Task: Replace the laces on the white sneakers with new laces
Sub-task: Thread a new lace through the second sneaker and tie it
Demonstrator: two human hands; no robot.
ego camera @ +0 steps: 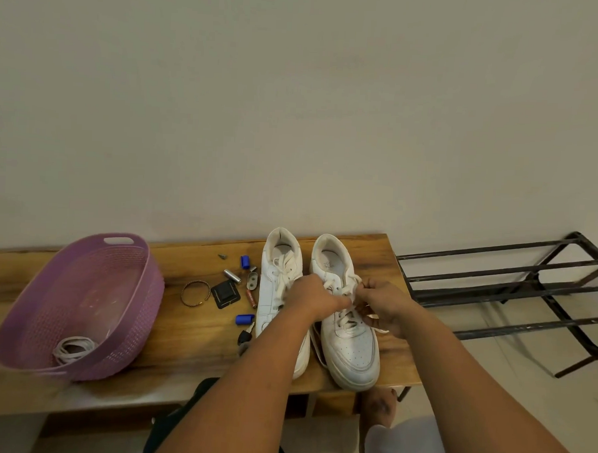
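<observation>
plain pale wall stood behind a wooden tabletop point(197, 331) that ran along it. at the left end of the tabletop sat a purple plastic basket point(81, 306) with a woven-look wall, reaching to the front edge; a coil of white laces point(73, 348) lay in its near end. right of the basket, toward the middle of the tabletop, lay a gold twisted bangle point(194, 293), and just beside it a small black square piece point(225, 293). around that were scattered small things: a silver cylinder point(232, 275), a blue cap point(244, 261) nearer the back edge, a second blue cap point(244, 319) nearer the front, and a red battery point(251, 298) just beside the left sneaker. the two white sneakers stood side by side at the right end of the tabletop, heels toward the wall, toes toward the front edge. the left sneaker point(274, 293) was laced and partly hidden by the left forearm. the left hand point(313, 299) reached across it, fingers curled and pinching the lace point(344, 291) over the right sneaker point(350, 345). the right hand point(385, 307) met it from the other side, fingers also curled on that lace, just above the eyelets. a loose lace end point(383, 331) hung off the right sneaker's outer side. right of the tabletop, on the floor, stood a black metal rack point(514, 290).
</observation>
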